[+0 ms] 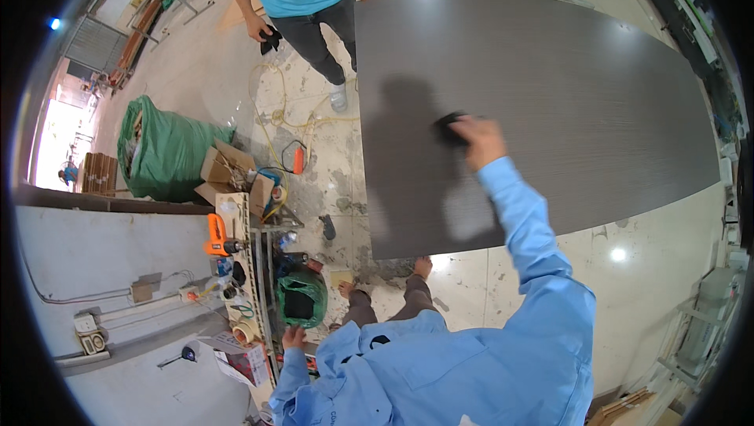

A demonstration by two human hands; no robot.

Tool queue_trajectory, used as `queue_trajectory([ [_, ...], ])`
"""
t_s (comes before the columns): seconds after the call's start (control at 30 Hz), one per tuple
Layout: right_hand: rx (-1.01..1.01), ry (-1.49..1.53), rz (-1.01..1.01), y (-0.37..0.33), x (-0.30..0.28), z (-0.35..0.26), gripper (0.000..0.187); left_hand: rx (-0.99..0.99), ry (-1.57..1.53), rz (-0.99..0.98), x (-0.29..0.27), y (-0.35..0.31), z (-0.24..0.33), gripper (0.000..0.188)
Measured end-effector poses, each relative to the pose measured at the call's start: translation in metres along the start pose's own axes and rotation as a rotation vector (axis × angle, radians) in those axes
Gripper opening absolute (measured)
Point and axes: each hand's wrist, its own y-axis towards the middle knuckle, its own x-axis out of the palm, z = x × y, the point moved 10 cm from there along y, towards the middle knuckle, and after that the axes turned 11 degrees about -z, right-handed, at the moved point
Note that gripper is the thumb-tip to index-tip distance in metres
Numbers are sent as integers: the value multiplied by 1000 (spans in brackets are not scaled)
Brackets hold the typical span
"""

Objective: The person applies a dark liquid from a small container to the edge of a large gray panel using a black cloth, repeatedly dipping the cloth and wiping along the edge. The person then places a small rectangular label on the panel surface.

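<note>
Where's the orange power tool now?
Head view, left of centre: the orange power tool is at the far end of the cluttered shelf, below the open cardboard box, up-left of the left hand.

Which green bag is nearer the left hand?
The small green bag, holding something black, near the left hand; the large green sack stands farther off, beside a cardboard box.

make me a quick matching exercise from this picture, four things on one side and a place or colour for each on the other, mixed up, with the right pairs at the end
1. board
2. pad
3. left hand
4. big sack

A. by the shelf
B. green
C. dark grey
D. in the right hand

Pairs: 1-C, 2-D, 3-A, 4-B
</note>
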Motion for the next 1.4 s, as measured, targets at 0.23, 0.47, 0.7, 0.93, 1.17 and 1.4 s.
queue_trajectory([
  [0.23, 995, -597, 15, -200, -151, 269, 57, 652, 422, -118, 129, -44, 203, 38],
  [0.47, 740, -526, -4, -227, -105, 224, 60, 1458, 1195, -105, 340, -182, 333, 72],
  [0.7, 779, -407, -56, -233, -109, 163, 60, 1561, 1338, -262, 386, -194, 307, 77],
  [0.93, 897, -367, -89, -229, -91, 158, 61, 1652, 944, -563, 336, -250, 297, 55],
  [1.17, 333, -112, -22, -138, -8, -43, 55, 1089, 478, -203, 188, -74, 260, 13],
  [1.4, 339, -204, -252, -153, 5, -60, 58, 423, 442, -265, 106, 120, 82, 20],
])
